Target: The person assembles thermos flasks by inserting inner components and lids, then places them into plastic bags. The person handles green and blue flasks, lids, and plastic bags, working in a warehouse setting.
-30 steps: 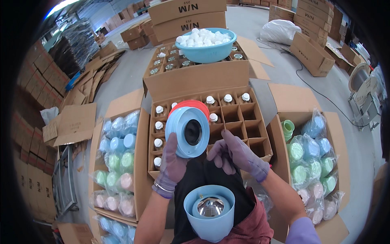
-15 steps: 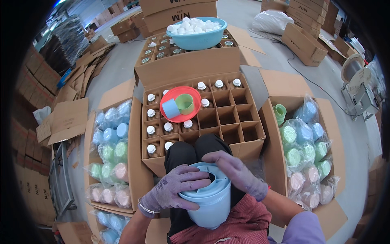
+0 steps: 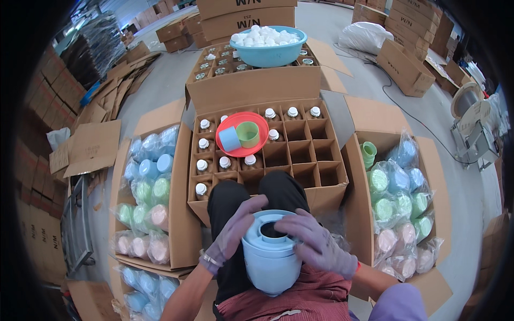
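Note:
A light blue plastic pot [image 3: 271, 270] stands upright on my lap, resting against my dark trousers. A lighter blue ring-shaped top with a round dark opening [image 3: 273, 230] covers it. At the pot's left rim is my left hand [image 3: 231, 232], in a purple glove, its fingers stretched upward and the pot not wrapped in them. My right hand [image 3: 321, 243], gloved alike, reaches over the right rim with its fingers apart and slightly bent beside the opening. Whether the right fingertips touch the ring is hard to tell.
Ahead, a divided carton [image 3: 267, 200] holds white-capped bottles and a red plate [image 3: 242, 134] with a blue and a green cup. Cartons of bagged cups stand left [image 3: 182, 214] and right [image 3: 353, 214]. Behind is a blue basin [image 3: 270, 55] of white caps.
My left hand has slid off the pot's top to its left rim. My right hand has come lower, closer to the opening, which now shows more fully. The whole view has shifted slightly.

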{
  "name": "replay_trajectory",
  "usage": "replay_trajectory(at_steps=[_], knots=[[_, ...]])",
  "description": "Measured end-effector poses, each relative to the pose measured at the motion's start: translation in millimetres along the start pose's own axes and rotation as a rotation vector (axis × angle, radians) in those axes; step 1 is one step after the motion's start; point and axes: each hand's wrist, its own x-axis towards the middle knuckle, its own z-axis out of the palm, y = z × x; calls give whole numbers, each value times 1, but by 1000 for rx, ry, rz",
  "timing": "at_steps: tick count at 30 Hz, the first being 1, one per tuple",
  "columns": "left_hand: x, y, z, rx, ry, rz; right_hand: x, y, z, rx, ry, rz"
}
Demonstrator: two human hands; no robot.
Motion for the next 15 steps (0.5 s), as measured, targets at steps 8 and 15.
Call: replay_trajectory(at_steps=[8,15], knots=[[-46,-43,64,-127,249,-482,-88,-63,-40,-402,-43,250],[-107,27,119,530,60,422,-77,-38,-32,154,192,881]])
